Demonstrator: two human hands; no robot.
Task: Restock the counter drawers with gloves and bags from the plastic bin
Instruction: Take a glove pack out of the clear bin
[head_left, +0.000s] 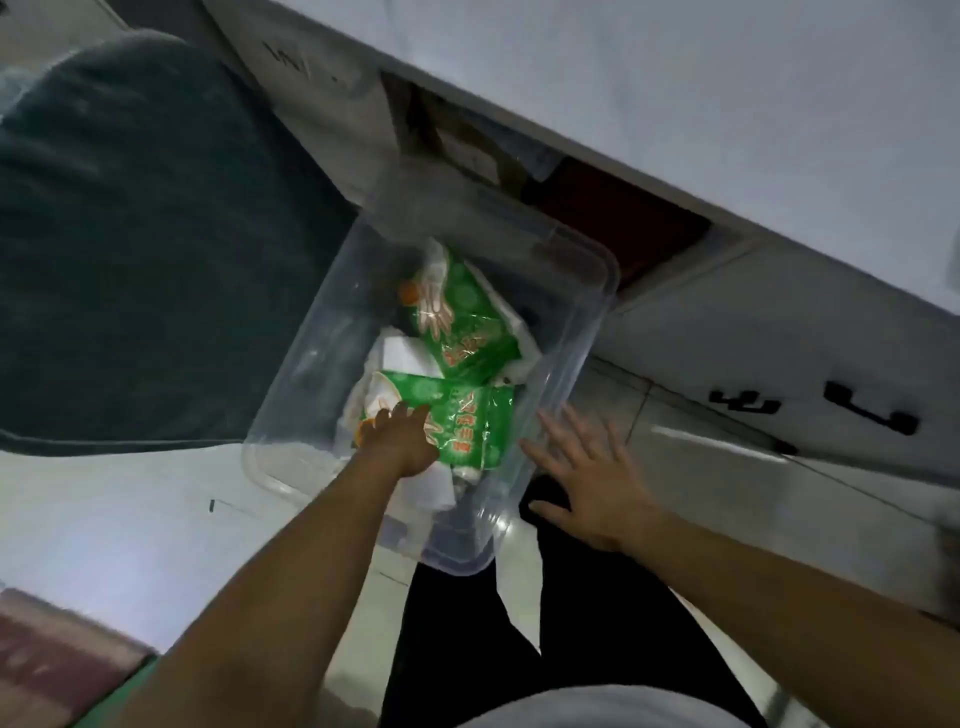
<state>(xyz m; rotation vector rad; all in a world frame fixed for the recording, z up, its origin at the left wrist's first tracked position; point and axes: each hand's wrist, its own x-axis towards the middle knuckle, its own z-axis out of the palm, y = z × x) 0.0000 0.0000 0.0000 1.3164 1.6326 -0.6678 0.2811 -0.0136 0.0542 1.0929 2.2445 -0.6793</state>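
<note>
Glove pack being picked from the bin

Picking is the step judged to be in hand. A clear plastic bin (566, 374) sits on the pale floor (130, 519), close under the overhang of the bench (727, 104). Two green glove packs lie inside it among white bags (402, 356): the far pack (462, 317) toward the bench, the near pack (462, 426) toward the person. The left hand (402, 439) is reached down into the bin and laid on the near pack, its fingers curled over the pack's left end; whether they are fully closed on it cannot be told, since the tips are hidden and the frame is blurred. The right hand (587, 478) is held outside the bin, just beside its right wall, with fingers spread open and nothing gripped. An open drawer (618, 218) with dark contents is seen beyond the bin, beneath the bench edge; shut fronts with black handles (867, 415) lie to its right.

Next, a firm pinch on the near pack is called for, then a lift clear of the bin rim without dragging the loose bags along. The pack is soft and slippery, so a full-hand grip would be safer than a fingertip one. The free right hand could be used to steady the bin.
</note>
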